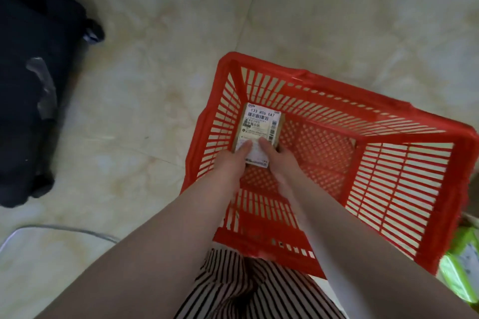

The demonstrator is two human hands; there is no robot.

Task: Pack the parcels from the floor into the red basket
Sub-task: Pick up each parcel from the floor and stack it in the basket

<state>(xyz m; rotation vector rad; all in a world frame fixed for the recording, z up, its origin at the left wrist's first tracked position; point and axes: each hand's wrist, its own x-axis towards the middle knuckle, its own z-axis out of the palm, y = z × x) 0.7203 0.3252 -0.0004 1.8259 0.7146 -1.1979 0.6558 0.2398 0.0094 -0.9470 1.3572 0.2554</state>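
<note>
A red slatted plastic basket (404, 176) stands on the tiled floor in front of me. Inside it, at the far left corner of its mesh bottom, lies a small brown cardboard parcel (260, 124) with a white shipping label on top. Both my hands reach down into the basket and grip the parcel's near end. My left hand (230, 160) holds its left side with the thumb on the label. My right hand (277, 158) holds its right side, thumb also on top. The rest of the basket's floor is bare mesh.
A dark navy suitcase or bag (28, 90) lies on the floor at the left. A green-wrapped package (461, 267) sits by the basket's right near corner. A grey cable (77, 229) curves at the lower left. My striped trousers (246, 290) show below.
</note>
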